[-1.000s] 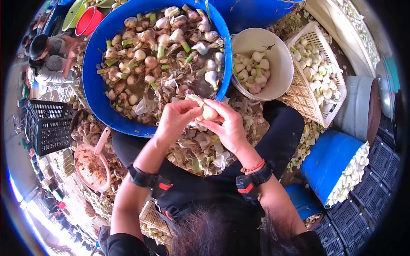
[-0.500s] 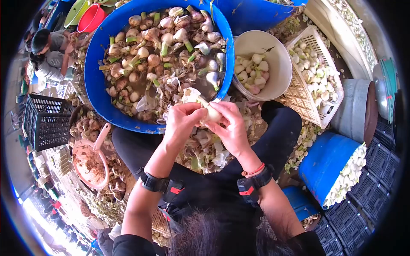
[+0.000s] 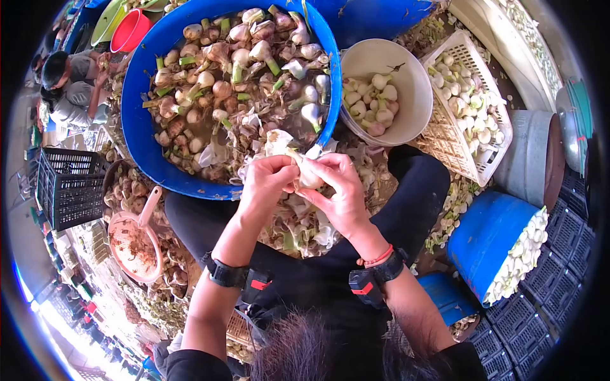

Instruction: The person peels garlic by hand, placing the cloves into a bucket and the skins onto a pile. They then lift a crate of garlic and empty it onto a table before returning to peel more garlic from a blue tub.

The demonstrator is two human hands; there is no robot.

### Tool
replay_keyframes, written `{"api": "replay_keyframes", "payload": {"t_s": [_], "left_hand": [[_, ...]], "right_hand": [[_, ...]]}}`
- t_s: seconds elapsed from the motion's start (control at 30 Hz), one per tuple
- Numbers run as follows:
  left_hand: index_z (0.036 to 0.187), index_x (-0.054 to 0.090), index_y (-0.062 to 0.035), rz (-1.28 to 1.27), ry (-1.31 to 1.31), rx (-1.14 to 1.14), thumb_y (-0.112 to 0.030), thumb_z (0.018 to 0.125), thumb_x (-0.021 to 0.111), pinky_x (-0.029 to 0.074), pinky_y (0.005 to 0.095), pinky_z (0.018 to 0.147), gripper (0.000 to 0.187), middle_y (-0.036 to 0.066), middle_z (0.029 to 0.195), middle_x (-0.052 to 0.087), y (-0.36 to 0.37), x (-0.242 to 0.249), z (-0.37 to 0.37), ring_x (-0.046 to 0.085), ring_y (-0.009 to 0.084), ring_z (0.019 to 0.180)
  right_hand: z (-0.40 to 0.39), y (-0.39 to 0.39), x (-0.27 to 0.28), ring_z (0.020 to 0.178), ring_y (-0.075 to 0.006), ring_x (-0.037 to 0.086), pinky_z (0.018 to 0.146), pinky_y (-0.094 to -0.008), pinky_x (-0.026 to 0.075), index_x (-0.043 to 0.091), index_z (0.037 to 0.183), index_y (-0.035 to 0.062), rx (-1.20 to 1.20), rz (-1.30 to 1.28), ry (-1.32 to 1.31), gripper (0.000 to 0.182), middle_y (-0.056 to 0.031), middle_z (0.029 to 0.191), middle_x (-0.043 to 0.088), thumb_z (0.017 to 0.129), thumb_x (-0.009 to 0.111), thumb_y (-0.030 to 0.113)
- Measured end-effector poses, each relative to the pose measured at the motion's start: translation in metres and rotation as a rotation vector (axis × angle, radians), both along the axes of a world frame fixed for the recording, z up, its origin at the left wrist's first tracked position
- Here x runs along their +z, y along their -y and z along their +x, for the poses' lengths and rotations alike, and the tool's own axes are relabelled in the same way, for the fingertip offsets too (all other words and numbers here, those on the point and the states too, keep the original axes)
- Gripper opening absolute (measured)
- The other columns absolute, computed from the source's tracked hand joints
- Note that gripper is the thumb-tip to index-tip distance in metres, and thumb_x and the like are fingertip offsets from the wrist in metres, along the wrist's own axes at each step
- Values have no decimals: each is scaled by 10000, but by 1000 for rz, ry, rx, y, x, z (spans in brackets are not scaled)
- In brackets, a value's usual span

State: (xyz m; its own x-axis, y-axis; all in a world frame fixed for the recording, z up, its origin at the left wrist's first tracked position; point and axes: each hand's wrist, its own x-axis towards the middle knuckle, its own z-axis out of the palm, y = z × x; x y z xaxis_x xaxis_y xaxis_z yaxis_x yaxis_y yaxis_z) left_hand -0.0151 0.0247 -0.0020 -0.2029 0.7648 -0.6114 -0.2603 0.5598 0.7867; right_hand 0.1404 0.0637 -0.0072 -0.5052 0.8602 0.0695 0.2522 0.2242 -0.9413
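Between my two hands is a pale garlic bulb [image 3: 309, 176], over a heap of loose peelings. My right hand [image 3: 340, 190] is wrapped round its right side. The fingers of my left hand [image 3: 268, 181] pinch the bulb's left side near its stem or skin; the exact contact is partly hidden. Just beyond, a large blue tub [image 3: 136, 140] holds unpeeled garlic bulbs in murky water. To its right stands a white bucket [image 3: 416, 95] with peeled bulbs in it.
A cream crate [image 3: 454, 149] of peeled bulbs lies tilted at the right, near a blue barrel [image 3: 486, 238] full of white garlic. A pink strainer [image 3: 135, 244] and a black crate [image 3: 70, 190] are at the left. Another person [image 3: 79, 95] sits at the upper left.
The bulb has turned and sits slightly lower and further left between my hands. My fingers have shifted on it. The whole view has moved slightly.
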Motion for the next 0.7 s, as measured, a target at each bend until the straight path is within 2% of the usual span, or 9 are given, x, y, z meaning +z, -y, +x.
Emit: {"api": "replay_keyframes", "payload": {"t_s": [0.17, 0.23, 0.3, 0.33, 0.4, 0.43, 0.5, 0.63, 0.7], "left_hand": [[702, 627, -11, 7, -73, -21, -110, 782, 575, 406, 188, 522, 137, -7, 644, 571, -6, 12, 3, 506, 52, 568], [688, 620, -2, -14, -265, -99, -100, 771, 562, 396, 197, 487, 141, -3, 607, 556, -8, 11, 7, 492, 52, 535], [683, 617, 8, -13, -358, -131, -101, 769, 547, 388, 204, 460, 155, 1, 581, 544, -9, 8, 9, 480, 57, 503], [683, 614, 7, -29, -227, -58, -103, 775, 543, 390, 205, 461, 160, 3, 584, 547, -8, 6, 8, 480, 59, 502], [723, 613, 0, -80, 82, 49, -110, 799, 530, 400, 205, 465, 157, 14, 632, 573, -4, -3, 2, 483, 67, 497], [723, 613, 0, -82, 82, 48, -110, 799, 530, 400, 205, 465, 157, 14, 632, 573, -1, -6, 2, 483, 67, 497], [808, 603, -13, -113, 243, 177, -128, 812, 566, 396, 202, 466, 121, 19, 673, 580, 2, -7, 6, 473, 60, 491], [840, 575, -34, 105, 92, 157, -135, 808, 604, 357, 186, 420, 111, 5, 664, 551, 0, -2, 22, 435, 42, 463], [812, 543, -53, 16, 433, 75, -140, 803, 629, 302, 177, 363, 123, -11, 630, 511, -3, 9, 12, 397, 26, 436]], "right_hand": [[-2, 1, 0, 883, -208, 555, 759, -298, 492, 605, 1115, 89, -11, 46, -3, 541, -73, 977, 503, 613, 756, -44], [0, 4, -1, 885, -211, 556, 758, -298, 492, 608, 1111, 92, -23, 55, 20, 549, -71, 965, 502, 603, 755, -54], [2, 5, -3, 903, -190, 566, 774, -287, 496, 589, 1122, 59, -15, 72, 68, 442, -56, 1005, 534, 704, 722, 5], [2, 6, -3, 903, -190, 566, 774, -287, 496, 589, 1122, 59, -14, 72, 68, 442, -56, 1005, 534, 704, 722, 5], [3, 7, -4, 933, -145, 564, 802, -274, 489, 543, 1159, 7, -137, -928, -463, 367, -50, 1053, 558, 825, 649, 116], [4, 6, -5, 933, -145, 564, 802, -274, 489, 543, 1159, 7, -138, -929, -463, 367, -50, 1053, 558, 825, 649, 116], [7, 1, -7, 934, -111, 557, 804, -260, 483, 497, 1190, -37, -140, -1284, -718, 387, -56, 1080, 560, 886, 585, 185], [6, 1, -4, 861, -124, 596, 769, -257, 506, 470, 1219, -14, 43, -956, -432, 430, -79, 1034, 587, 920, 511, 292], [13, -5, -9, 804, -112, 590, 679, -262, 508, 511, 1137, 0, 3, -1368, -803, 421, -69, 976, 602, 927, 478, 363]]}}
